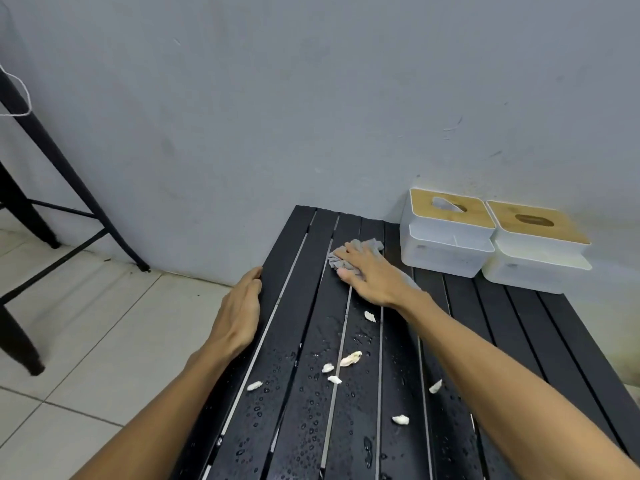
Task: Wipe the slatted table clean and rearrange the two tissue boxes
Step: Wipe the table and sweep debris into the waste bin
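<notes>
A black slatted table (pixel 512 327) runs from the wall toward me. Water drops and several small white scraps (pixel 350 359) lie on its near half. My right hand (pixel 372 277) presses flat on a crumpled grey cloth (pixel 360 247) near the table's far end. My left hand (pixel 242 306) grips the table's left edge. Two white tissue boxes with wooden lids stand side by side at the far right, against the wall: the left box (pixel 446 233) shows a tissue in its slot, the right box (pixel 536 247) does not.
A grey wall (pixel 311 116) stands behind the table. Pale floor tiles (pixel 79 341) lie to the left. Black metal chair legs (pixel 52 202) stand on the floor at the far left.
</notes>
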Demonstrator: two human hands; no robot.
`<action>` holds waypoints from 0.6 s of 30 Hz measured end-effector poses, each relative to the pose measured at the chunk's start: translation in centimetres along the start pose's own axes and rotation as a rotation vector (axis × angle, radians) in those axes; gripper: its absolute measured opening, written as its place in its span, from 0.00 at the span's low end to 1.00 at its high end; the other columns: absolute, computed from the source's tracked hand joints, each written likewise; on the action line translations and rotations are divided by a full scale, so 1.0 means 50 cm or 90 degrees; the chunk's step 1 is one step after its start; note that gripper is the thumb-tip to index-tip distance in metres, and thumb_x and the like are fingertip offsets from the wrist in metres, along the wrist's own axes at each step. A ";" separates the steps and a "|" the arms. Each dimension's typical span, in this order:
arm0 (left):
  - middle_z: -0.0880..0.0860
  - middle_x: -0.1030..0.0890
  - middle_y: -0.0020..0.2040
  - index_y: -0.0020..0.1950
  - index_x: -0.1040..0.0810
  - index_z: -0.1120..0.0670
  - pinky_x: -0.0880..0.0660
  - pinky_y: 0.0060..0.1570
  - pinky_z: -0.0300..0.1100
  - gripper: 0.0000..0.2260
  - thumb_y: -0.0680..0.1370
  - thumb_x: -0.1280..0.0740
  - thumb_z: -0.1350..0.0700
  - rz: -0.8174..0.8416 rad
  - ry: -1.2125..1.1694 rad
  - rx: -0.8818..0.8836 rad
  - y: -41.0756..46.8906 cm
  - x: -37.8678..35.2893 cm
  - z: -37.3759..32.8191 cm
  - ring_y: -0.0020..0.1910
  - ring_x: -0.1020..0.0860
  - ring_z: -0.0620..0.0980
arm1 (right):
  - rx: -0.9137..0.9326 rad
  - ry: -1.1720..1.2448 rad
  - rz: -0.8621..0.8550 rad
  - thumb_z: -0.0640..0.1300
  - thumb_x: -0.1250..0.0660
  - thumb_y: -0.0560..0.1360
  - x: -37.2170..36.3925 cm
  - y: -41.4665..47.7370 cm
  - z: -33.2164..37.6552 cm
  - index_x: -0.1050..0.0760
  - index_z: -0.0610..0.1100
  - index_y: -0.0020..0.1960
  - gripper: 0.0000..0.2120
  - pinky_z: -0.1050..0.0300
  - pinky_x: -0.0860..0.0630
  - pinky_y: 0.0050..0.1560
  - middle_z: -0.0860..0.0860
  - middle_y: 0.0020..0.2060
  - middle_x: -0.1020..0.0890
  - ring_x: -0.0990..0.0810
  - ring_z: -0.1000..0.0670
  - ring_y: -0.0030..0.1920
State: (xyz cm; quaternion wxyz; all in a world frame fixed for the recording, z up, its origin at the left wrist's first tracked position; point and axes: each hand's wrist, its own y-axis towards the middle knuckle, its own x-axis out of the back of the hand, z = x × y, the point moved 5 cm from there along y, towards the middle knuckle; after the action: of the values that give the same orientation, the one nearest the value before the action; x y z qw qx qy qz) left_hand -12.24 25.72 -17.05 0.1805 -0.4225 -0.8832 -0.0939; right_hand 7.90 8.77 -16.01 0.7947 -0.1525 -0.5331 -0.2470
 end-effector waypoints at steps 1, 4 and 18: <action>0.41 0.29 0.68 0.74 0.32 0.48 0.40 0.63 0.35 0.21 0.83 0.51 0.50 0.003 0.010 0.001 0.001 -0.002 0.005 0.65 0.33 0.39 | 0.017 0.025 0.003 0.54 0.47 0.84 0.001 -0.011 0.011 0.33 0.51 0.72 0.19 0.50 0.37 0.70 0.47 0.68 0.29 0.35 0.44 0.70; 0.43 0.31 0.73 0.75 0.34 0.45 0.40 0.68 0.41 0.27 0.77 0.54 0.44 0.003 0.046 0.005 0.004 -0.005 0.013 0.71 0.34 0.45 | 0.068 0.074 0.045 0.49 0.46 0.85 -0.006 -0.075 0.055 0.32 0.50 0.75 0.19 0.63 0.40 0.66 0.46 0.76 0.33 0.39 0.46 0.76; 0.43 0.29 0.70 0.74 0.33 0.44 0.38 0.64 0.42 0.26 0.77 0.53 0.45 0.010 0.019 0.003 0.007 -0.005 0.017 0.67 0.32 0.43 | 0.019 0.255 -0.102 0.52 0.49 0.86 0.070 -0.138 0.062 0.24 0.54 0.67 0.18 0.52 0.33 0.73 0.59 0.68 0.24 0.29 0.58 0.70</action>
State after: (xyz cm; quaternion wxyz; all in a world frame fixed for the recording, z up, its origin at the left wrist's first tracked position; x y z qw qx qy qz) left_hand -12.04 26.03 -17.94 0.1955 -0.4274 -0.8773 -0.0969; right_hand 2.75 3.80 -11.73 0.8647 -0.0457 -0.3784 -0.3271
